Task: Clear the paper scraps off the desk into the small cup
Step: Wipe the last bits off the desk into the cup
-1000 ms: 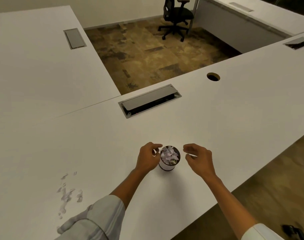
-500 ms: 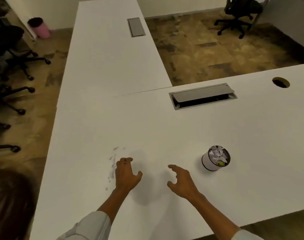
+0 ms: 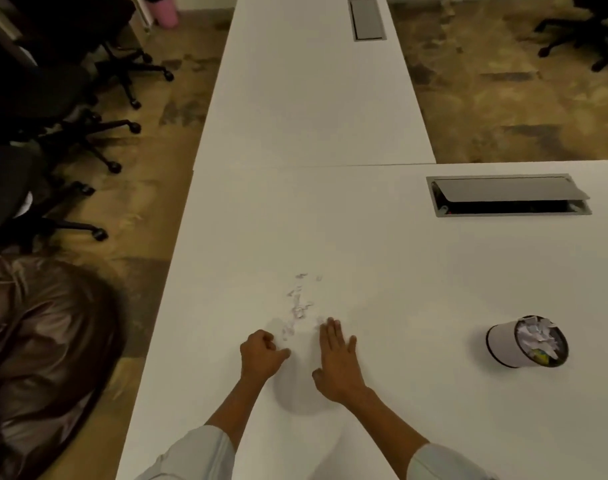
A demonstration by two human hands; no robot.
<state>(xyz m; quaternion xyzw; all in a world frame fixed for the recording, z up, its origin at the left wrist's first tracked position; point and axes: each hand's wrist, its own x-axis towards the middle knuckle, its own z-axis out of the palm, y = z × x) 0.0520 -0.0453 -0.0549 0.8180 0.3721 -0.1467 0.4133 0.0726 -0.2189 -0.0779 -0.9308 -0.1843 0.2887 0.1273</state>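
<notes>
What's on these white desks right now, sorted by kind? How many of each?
Small cup, stuffed with paper: 1
Patch of loose paper scraps, too small to count singly: 1
Grey cable hatches in the desk, near and far: 2
Hands, left and right: 2
Total: 6

left hand (image 3: 262,355): bare, no rings or watch seen | right hand (image 3: 337,362): bare | forearms: uncovered | sleeves (image 3: 198,455): pale grey-white fabric, pushed up toward the elbows (soft folds at the cuffs)
</notes>
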